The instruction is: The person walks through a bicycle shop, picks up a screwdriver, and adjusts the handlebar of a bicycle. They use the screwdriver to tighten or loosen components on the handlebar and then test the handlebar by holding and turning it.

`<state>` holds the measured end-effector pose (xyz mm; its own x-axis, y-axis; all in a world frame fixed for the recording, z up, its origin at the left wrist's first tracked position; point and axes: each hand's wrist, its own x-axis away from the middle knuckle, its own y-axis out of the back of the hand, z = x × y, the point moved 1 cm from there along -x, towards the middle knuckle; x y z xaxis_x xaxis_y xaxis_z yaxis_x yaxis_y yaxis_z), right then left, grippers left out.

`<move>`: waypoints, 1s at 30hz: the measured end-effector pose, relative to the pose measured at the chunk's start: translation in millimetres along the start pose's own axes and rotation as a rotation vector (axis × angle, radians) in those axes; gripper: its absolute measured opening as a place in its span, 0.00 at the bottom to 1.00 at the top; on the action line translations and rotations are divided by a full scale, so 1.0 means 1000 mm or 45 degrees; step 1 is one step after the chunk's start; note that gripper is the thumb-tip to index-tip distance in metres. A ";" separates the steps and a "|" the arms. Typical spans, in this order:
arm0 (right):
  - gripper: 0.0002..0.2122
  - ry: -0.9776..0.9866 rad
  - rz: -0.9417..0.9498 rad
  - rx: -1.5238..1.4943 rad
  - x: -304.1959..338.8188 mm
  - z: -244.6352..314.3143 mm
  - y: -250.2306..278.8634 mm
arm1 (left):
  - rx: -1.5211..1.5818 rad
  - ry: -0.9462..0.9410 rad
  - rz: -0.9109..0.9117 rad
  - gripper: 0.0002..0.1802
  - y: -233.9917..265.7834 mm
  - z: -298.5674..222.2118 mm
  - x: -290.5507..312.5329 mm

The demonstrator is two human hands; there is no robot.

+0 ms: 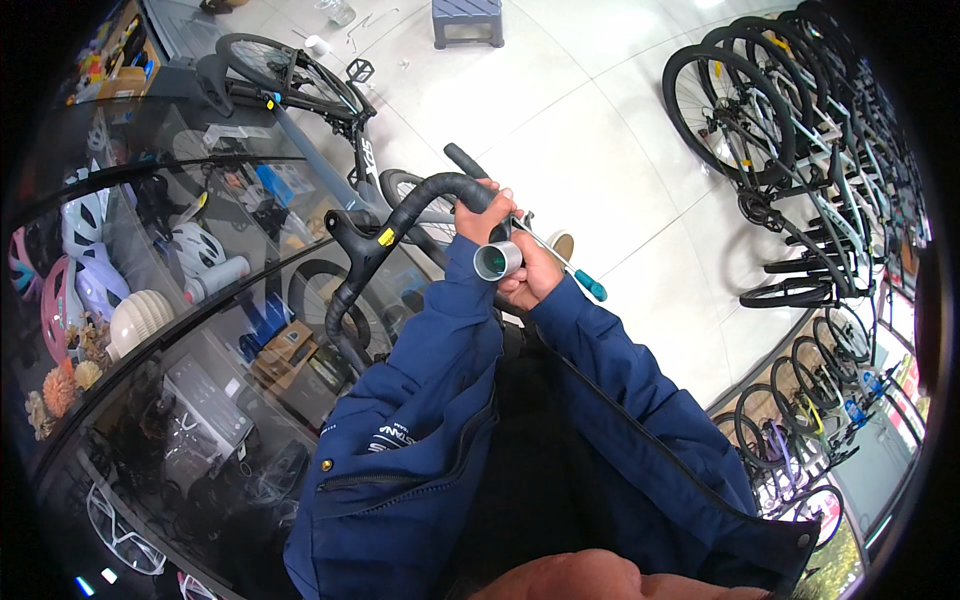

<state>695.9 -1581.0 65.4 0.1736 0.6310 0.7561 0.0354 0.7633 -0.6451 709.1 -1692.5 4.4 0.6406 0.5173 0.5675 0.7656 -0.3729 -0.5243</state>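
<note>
A black drop handlebar with a small yellow label is in front of me, its end reaching up past my hands. My left hand is closed around the bar's right-hand bend. Just below it, my right hand has its fingers curled against a short grey cylinder with a round rim and a dark green inside; its exact kind is unclear. Along the far side of my right hand runs a thin metal shaft with a teal handle, like a screwdriver. What holds that tool is hidden.
Left of me stands a glass display case with helmets and boxes. A bicycle stands beyond it on the pale tiled floor. A dark blue stool is at the far edge. Rows of bicycles line the right side.
</note>
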 end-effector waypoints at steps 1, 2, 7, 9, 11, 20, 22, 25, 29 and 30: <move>0.08 0.007 -0.003 0.006 -0.001 0.001 0.002 | 0.005 -0.002 -0.002 0.23 -0.001 0.001 -0.001; 0.08 0.007 -0.052 0.010 -0.001 0.002 0.004 | 0.006 -0.006 -0.003 0.23 -0.002 0.002 -0.001; 0.08 0.011 -0.015 0.030 -0.001 0.007 0.009 | -0.083 -0.061 0.001 0.19 -0.005 0.007 -0.003; 0.08 0.012 0.005 0.034 -0.001 0.008 0.009 | -0.075 -0.080 0.014 0.19 -0.005 0.008 -0.004; 0.08 0.020 0.014 0.024 0.000 0.010 0.008 | -0.063 -0.077 0.026 0.19 -0.007 0.009 -0.005; 0.09 0.024 -0.097 0.089 0.009 0.014 -0.007 | -0.068 -0.053 0.018 0.20 -0.012 0.003 -0.001; 0.09 0.012 -0.128 0.071 0.011 0.015 -0.008 | -0.056 -0.027 0.031 0.21 -0.013 0.002 -0.001; 0.09 -0.008 -0.138 0.062 0.012 0.017 -0.007 | -0.039 -0.046 0.012 0.21 -0.014 0.004 -0.002; 0.09 -0.016 -0.134 0.064 0.009 0.019 -0.001 | 0.061 -0.083 0.038 0.22 -0.013 0.010 -0.007; 0.09 -0.018 -0.130 0.035 0.008 0.019 0.001 | 0.062 -0.087 0.059 0.22 -0.013 0.011 -0.009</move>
<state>678.2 -1573.0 73.0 0.1562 0.5518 0.8192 0.0251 0.8269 -0.5617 692.5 -1684.1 -0.8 0.6687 0.5522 0.4980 0.7301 -0.3611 -0.5801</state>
